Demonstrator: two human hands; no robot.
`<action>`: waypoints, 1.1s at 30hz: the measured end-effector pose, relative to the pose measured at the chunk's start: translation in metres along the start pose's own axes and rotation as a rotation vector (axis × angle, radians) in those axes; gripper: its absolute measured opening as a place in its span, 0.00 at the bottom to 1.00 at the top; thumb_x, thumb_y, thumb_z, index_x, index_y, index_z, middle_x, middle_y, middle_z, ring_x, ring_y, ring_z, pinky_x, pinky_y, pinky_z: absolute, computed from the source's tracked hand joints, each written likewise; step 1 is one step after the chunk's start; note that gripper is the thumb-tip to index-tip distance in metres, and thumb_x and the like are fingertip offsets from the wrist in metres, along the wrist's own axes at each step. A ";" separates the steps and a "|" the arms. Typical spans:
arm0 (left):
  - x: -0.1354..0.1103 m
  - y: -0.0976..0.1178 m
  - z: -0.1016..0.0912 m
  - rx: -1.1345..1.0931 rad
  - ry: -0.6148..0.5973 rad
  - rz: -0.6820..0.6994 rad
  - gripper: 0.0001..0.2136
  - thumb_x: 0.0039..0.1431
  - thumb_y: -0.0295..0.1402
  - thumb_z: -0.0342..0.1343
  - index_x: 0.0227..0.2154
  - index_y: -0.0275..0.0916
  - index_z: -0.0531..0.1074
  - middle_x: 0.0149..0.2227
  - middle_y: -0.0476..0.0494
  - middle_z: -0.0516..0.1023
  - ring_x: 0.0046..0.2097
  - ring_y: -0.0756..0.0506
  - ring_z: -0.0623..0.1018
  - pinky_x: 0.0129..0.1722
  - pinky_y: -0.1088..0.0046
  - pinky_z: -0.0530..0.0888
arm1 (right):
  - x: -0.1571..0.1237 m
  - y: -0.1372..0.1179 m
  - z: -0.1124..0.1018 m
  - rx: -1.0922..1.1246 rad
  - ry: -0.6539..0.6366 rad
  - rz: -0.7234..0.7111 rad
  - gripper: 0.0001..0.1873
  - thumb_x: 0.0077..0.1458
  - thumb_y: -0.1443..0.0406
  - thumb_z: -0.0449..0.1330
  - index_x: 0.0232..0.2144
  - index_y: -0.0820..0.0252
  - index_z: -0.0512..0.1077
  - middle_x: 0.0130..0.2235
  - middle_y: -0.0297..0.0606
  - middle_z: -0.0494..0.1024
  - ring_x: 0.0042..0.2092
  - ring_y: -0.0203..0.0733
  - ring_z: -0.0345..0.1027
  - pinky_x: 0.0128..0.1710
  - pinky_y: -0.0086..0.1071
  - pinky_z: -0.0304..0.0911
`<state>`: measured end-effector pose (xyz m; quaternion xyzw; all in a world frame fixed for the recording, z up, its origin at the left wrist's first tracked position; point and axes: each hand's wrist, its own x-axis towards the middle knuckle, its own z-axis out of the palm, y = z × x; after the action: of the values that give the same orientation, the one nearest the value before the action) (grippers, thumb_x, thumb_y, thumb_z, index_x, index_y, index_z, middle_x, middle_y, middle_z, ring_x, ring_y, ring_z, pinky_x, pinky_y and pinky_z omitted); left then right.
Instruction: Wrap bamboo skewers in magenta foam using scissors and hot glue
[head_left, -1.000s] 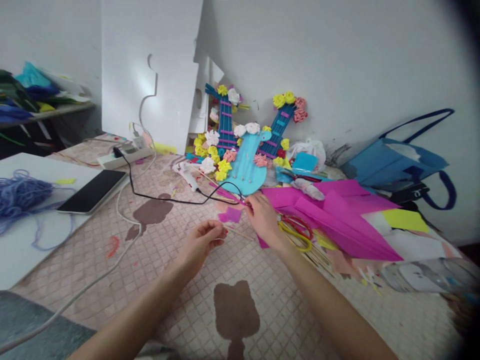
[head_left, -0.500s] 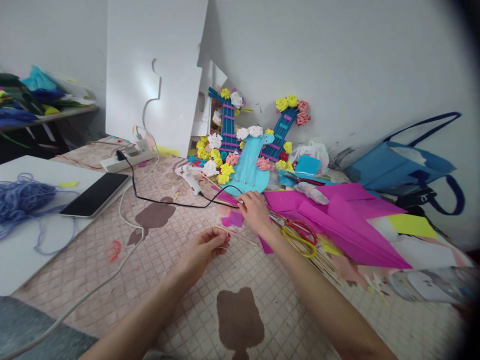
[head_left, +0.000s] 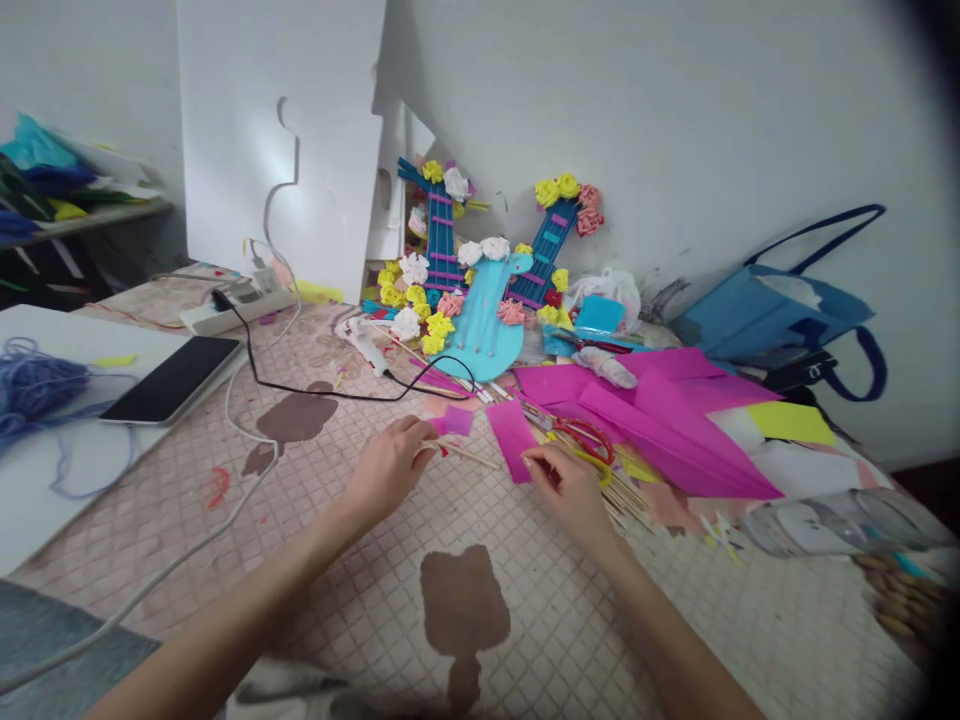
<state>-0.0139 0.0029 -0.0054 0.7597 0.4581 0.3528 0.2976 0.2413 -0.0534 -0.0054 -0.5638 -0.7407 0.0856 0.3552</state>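
Observation:
My left hand (head_left: 388,467) is closed in a pinch on a thin wooden stick (head_left: 471,455) that lies across the table, with a small magenta paper scrap (head_left: 454,421) at the fingertips. My right hand (head_left: 571,488) pinches the near end of a magenta paper strip (head_left: 510,438), which lies flat between the two hands. Red-and-yellow scissors (head_left: 587,440) lie just right of that hand, beside a pile of magenta paper sheets (head_left: 660,415).
Blue paper guitars with paper flowers (head_left: 480,270) lean on the wall behind. A black cable (head_left: 315,390), glue gun (head_left: 367,345) and power strip (head_left: 232,310) sit at centre left. A phone (head_left: 172,378) and blue yarn (head_left: 34,385) rest on a white board. A blue bag (head_left: 780,310) stands right.
My right hand pulled back from near the guitars toward me, bringing a magenta strip with it. My left hand moved slightly forward along the stick. The camera shifted a little.

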 end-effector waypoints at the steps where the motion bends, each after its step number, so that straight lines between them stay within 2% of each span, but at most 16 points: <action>1: 0.003 0.000 0.001 0.093 -0.039 0.045 0.09 0.52 0.22 0.55 0.33 0.41 0.75 0.36 0.42 0.75 0.38 0.43 0.72 0.37 0.70 0.65 | -0.002 0.000 0.000 0.010 0.007 0.006 0.07 0.58 0.67 0.53 0.33 0.58 0.72 0.31 0.37 0.76 0.33 0.41 0.69 0.32 0.33 0.63; 3: 0.009 0.000 0.002 0.168 -0.092 0.087 0.09 0.51 0.22 0.55 0.31 0.42 0.75 0.36 0.41 0.75 0.41 0.41 0.72 0.40 0.68 0.65 | -0.003 0.000 0.002 0.028 0.016 0.011 0.07 0.58 0.67 0.53 0.33 0.58 0.72 0.31 0.37 0.77 0.32 0.41 0.69 0.32 0.33 0.63; 6: 0.014 -0.001 0.004 0.196 -0.116 0.102 0.05 0.50 0.24 0.57 0.25 0.41 0.74 0.31 0.43 0.74 0.38 0.41 0.71 0.39 0.67 0.65 | -0.002 -0.004 0.003 0.056 0.013 0.011 0.07 0.57 0.67 0.54 0.32 0.57 0.73 0.31 0.36 0.77 0.32 0.40 0.68 0.31 0.32 0.63; 11: 0.028 -0.002 -0.003 0.272 -0.014 0.093 0.05 0.54 0.26 0.55 0.27 0.40 0.73 0.32 0.40 0.74 0.37 0.40 0.71 0.40 0.64 0.64 | -0.001 -0.009 0.004 0.103 0.006 0.021 0.07 0.57 0.69 0.54 0.32 0.58 0.73 0.30 0.36 0.76 0.30 0.38 0.67 0.30 0.30 0.63; 14: 0.051 -0.007 -0.005 0.348 0.049 0.086 0.08 0.57 0.26 0.50 0.28 0.40 0.73 0.36 0.36 0.74 0.43 0.36 0.69 0.45 0.59 0.61 | 0.000 -0.011 0.006 0.128 -0.008 0.027 0.07 0.57 0.69 0.54 0.32 0.58 0.72 0.31 0.36 0.76 0.31 0.38 0.67 0.30 0.30 0.63; 17: 0.077 -0.016 -0.002 0.413 0.064 0.085 0.10 0.57 0.25 0.49 0.25 0.39 0.73 0.34 0.34 0.74 0.46 0.33 0.67 0.47 0.55 0.58 | -0.001 -0.010 0.009 0.144 -0.023 0.026 0.07 0.57 0.68 0.54 0.33 0.57 0.73 0.32 0.36 0.76 0.32 0.39 0.68 0.31 0.30 0.63; 21: 0.101 -0.029 0.004 0.463 0.030 0.095 0.10 0.52 0.22 0.52 0.19 0.39 0.72 0.31 0.34 0.75 0.47 0.32 0.68 0.47 0.55 0.57 | -0.004 -0.009 0.010 0.160 -0.033 0.028 0.07 0.58 0.68 0.54 0.34 0.57 0.72 0.32 0.36 0.76 0.33 0.39 0.68 0.32 0.31 0.63; 25: 0.115 -0.034 0.001 0.498 -0.033 0.098 0.09 0.47 0.19 0.54 0.17 0.37 0.71 0.27 0.35 0.76 0.42 0.34 0.71 0.46 0.56 0.58 | -0.006 -0.008 0.009 0.175 -0.040 0.029 0.07 0.59 0.68 0.54 0.34 0.58 0.72 0.33 0.37 0.76 0.33 0.38 0.68 0.32 0.30 0.63; 29: 0.122 -0.033 -0.002 0.496 -0.081 0.108 0.09 0.44 0.18 0.54 0.16 0.36 0.70 0.27 0.36 0.76 0.41 0.35 0.73 0.45 0.58 0.60 | -0.007 -0.008 0.009 0.185 -0.052 0.032 0.07 0.59 0.69 0.54 0.34 0.58 0.72 0.32 0.36 0.75 0.33 0.38 0.67 0.32 0.30 0.62; 33: 0.122 -0.034 -0.003 0.422 -0.094 0.137 0.09 0.45 0.18 0.53 0.16 0.36 0.69 0.27 0.37 0.75 0.42 0.36 0.72 0.47 0.55 0.59 | -0.007 -0.008 0.009 0.191 -0.052 0.040 0.07 0.58 0.69 0.54 0.34 0.59 0.72 0.32 0.36 0.75 0.32 0.37 0.66 0.32 0.29 0.62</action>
<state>0.0076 0.1275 0.0028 0.8501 0.4546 0.2329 0.1282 0.2301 -0.0601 -0.0111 -0.5396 -0.7268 0.1775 0.3860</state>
